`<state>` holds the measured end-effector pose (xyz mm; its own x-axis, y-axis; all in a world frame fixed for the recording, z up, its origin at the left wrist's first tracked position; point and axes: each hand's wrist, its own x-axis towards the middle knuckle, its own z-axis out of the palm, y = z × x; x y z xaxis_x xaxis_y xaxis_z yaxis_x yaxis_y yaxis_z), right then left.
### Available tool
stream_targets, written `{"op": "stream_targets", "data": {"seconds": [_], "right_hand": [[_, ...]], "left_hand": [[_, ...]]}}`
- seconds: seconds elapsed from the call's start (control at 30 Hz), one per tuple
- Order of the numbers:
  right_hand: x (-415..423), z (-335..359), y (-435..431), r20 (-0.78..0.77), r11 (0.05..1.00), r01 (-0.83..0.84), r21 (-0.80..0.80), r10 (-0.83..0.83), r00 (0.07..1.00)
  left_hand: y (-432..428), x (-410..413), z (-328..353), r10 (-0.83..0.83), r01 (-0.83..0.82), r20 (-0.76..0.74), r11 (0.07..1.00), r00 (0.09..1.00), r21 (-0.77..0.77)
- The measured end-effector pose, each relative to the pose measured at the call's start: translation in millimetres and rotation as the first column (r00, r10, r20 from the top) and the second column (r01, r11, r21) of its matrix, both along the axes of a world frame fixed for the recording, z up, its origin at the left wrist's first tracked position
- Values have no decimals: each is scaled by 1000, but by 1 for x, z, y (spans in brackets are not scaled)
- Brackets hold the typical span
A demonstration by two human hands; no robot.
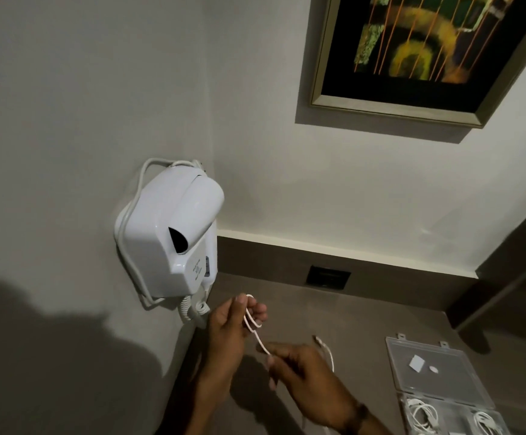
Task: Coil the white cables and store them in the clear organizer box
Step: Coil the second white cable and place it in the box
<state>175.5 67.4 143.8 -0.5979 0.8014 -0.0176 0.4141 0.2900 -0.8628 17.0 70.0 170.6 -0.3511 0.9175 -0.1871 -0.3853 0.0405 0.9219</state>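
Left hand (pixel 227 324) holds loops of white cable (pixel 252 321) pinched at fingertips above the counter (pixel 365 315); right hand (pixel 299 368) pinches the running strand. Advise even loops, light tension. Box (pixel 437 387) lies open, right.

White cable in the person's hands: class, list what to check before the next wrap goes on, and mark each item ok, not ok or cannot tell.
1. Loops held: ok. The left hand has loops of the white cable around its fingers.
2. Feeding strand gripped: ok. The right hand pinches the strand below the loops.
3. Free end clear: ok. The cable's plug end shows loose beyond the right hand, above the counter.
4. Box open: ok. The clear organizer box lies with its lid back.
5. Empty compartment left: cannot tell. Coiled cables fill the visible ones; the rest is cut off.
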Motion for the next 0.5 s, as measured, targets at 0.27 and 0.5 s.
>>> {"op": "stream_targets", "data": {"seconds": [0.27, 0.5], "right_hand": [[26, 71, 53, -104, 974, 42, 222, -19, 994], [-3, -5, 10, -205, 946, 206, -250, -259, 944]], "left_hand": [[-25, 16, 2, -326, 369, -569, 928, 755, -41], [-6, 19, 15, -105, 108, 256, 994, 961, 3]]}}
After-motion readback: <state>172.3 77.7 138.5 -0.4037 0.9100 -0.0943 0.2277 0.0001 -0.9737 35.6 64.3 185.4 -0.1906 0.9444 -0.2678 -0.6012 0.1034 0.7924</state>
